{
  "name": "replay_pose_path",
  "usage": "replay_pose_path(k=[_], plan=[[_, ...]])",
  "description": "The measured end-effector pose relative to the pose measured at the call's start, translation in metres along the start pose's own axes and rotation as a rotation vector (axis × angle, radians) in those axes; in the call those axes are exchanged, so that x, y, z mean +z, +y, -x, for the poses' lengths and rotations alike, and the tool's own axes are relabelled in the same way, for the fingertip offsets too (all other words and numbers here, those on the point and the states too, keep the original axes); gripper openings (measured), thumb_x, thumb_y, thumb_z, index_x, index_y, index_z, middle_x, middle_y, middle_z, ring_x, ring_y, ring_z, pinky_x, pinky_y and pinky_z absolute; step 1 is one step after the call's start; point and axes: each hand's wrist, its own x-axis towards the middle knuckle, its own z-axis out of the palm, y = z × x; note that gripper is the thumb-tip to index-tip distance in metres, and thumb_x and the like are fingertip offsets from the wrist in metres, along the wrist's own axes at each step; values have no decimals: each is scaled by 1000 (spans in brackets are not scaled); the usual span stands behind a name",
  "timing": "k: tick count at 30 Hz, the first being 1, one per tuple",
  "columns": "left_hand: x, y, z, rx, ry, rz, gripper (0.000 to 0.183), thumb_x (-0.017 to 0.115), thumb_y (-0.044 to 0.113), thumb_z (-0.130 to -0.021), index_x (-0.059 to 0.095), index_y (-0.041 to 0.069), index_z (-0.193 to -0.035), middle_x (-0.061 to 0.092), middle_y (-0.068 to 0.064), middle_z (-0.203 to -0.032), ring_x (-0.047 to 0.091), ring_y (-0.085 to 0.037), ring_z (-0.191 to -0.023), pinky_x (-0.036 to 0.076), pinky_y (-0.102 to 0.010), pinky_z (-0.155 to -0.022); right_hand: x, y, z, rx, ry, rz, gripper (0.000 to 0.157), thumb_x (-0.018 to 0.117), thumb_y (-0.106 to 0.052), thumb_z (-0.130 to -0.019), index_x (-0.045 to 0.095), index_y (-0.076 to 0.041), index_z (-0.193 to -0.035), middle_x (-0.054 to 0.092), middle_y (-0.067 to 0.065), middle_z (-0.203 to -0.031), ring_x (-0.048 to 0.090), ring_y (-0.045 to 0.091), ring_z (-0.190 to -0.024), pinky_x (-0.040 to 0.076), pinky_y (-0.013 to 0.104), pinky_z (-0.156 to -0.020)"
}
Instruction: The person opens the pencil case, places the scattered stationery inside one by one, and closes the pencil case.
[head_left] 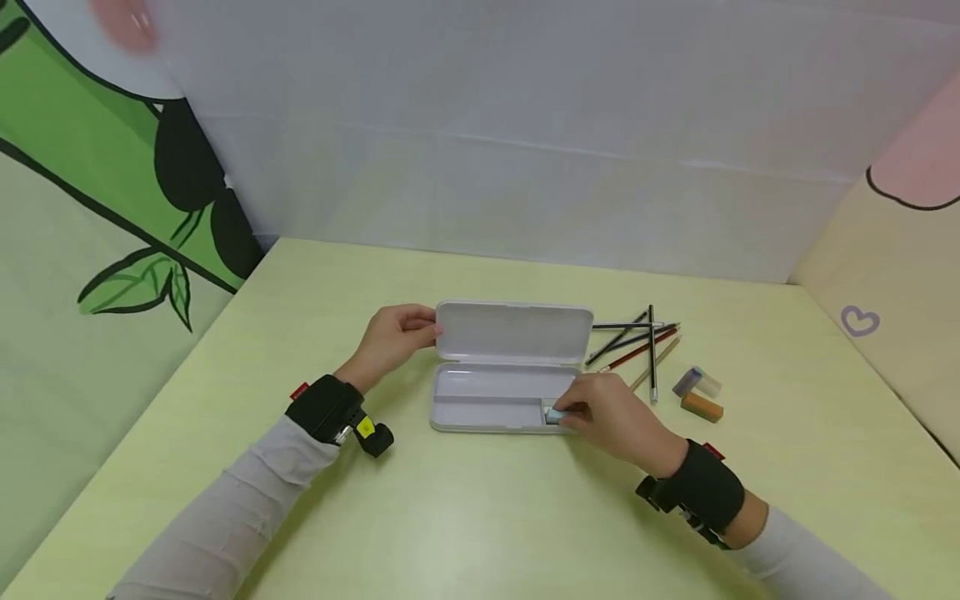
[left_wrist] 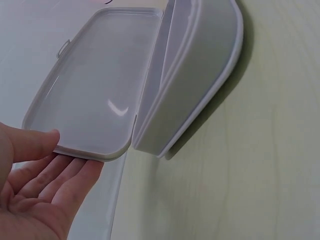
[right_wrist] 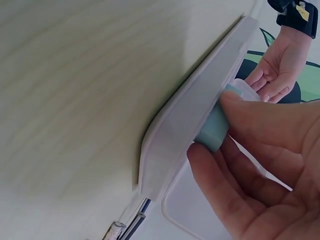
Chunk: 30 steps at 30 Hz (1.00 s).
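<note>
A white pencil case lies on the table with its lid raised at the back. My left hand holds the lid's left end. In the left wrist view the thumb lies on the lid's inner side and the fingers are behind it. Between thumb and fingertips, my right hand pinches a light blue eraser. The eraser is partly inside the small compartment at the case's front right corner; its lower part is hidden by the case wall.
Several pencils lie crossed in a loose pile right of the case. Nearer the right hand are an orange block and a purple and white block. A white backdrop stands along the table's far edge.
</note>
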Motion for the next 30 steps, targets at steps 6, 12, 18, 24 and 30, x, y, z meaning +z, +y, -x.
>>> replay_pose_path(k=[6,12,18,24,30], plan=[[0,3,1,-4,-5,-2,31,61,14,-87,58,-4,-112,63,-23,-108,64,-23,-89,52,-40,-86,1,0,0,8,-8,7,15,71,-3,-75,70,-7,-89,64,2,-81,56,8,-73,52,20,-60],[0,4,1,-19,1,-11,32,61,15,-87,58,-3,-113,63,-21,-108,64,-22,-89,52,-39,-87,2,1,-2,17,-9,-8,13,71,-4,-75,70,-7,-88,64,3,-80,54,7,-71,51,20,-58],[0,2,2,-23,5,-2,32,62,15,-86,58,-3,-113,63,-22,-107,64,-22,-89,52,-39,-87,4,1,-1,34,-5,-10,14,72,-5,-74,70,-7,-88,63,3,-80,54,6,-71,51,20,-58],[1,0,1,-24,9,4,32,62,14,-86,58,-3,-113,64,-22,-107,64,-21,-88,52,-40,-87,5,1,0,34,6,-9,14,72,-6,-75,70,-8,-88,63,1,-80,55,5,-71,52,20,-59],[1,2,2,-29,11,8,32,62,14,-86,58,-3,-113,63,-22,-107,64,-22,-89,52,-40,-87,5,2,0,37,11,-21,13,72,-6,-75,70,-9,-87,63,0,-80,56,5,-72,53,20,-62]])
